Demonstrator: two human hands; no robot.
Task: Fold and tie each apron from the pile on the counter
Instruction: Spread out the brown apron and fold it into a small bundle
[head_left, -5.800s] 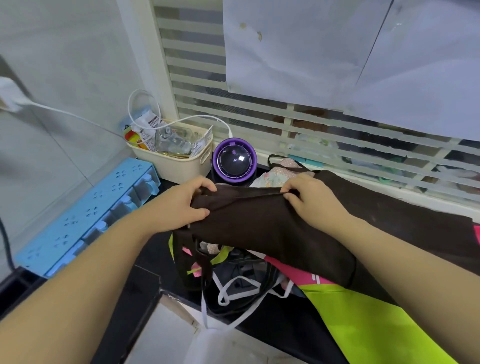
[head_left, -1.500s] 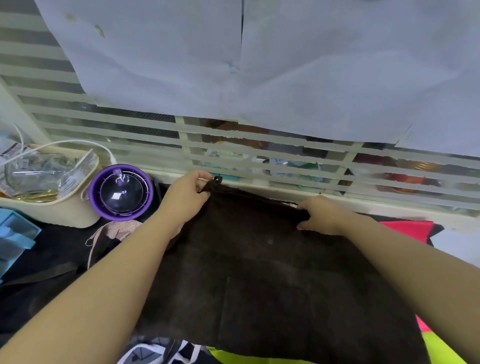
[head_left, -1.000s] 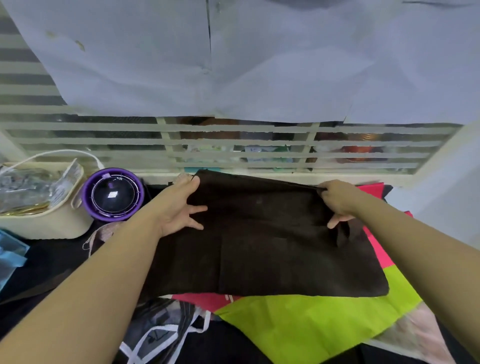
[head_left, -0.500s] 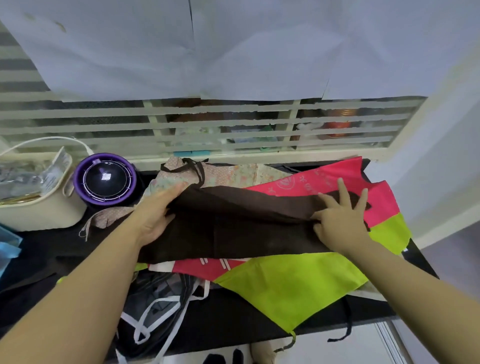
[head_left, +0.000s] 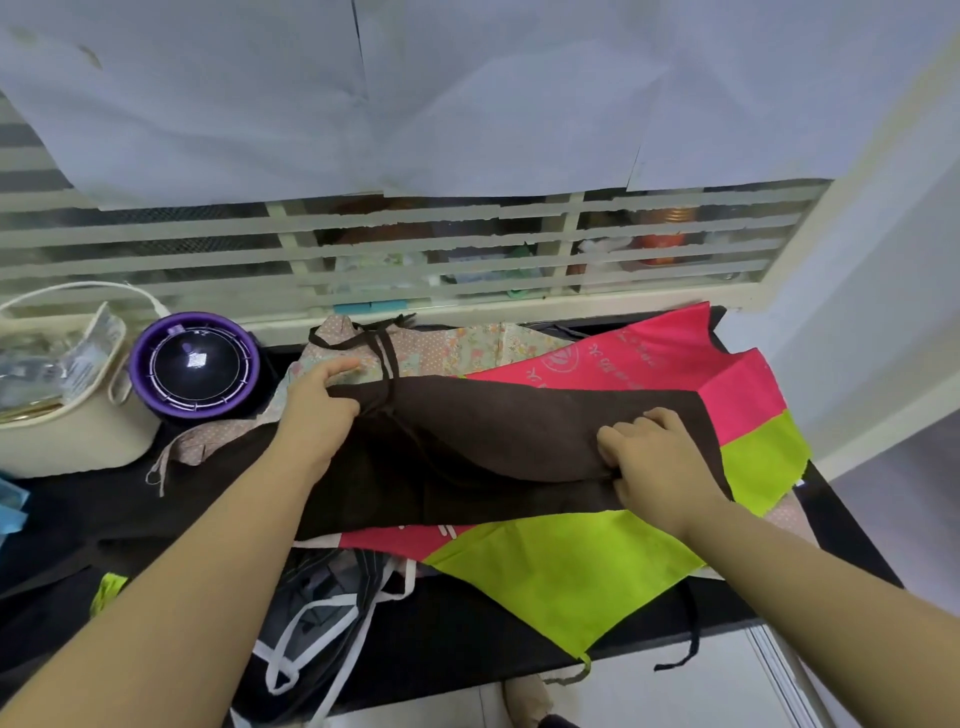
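The brown apron (head_left: 498, 431), earlier bunched between the hands and then spread flat up to the window, is now folded into a long band. The right hand (head_left: 649, 452), lying flat on it half a second ago, now pinches its fold. Beyond the left hand (head_left: 317, 410), the floral apron (head_left: 467, 348) has come into sight.

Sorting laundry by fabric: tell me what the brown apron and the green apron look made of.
Brown apron: soft matte woven cloth, probably cotton; it drapes in loose folds.
Green apron: likely non-woven synthetic; it lies flat and stiff, with crisp edges.
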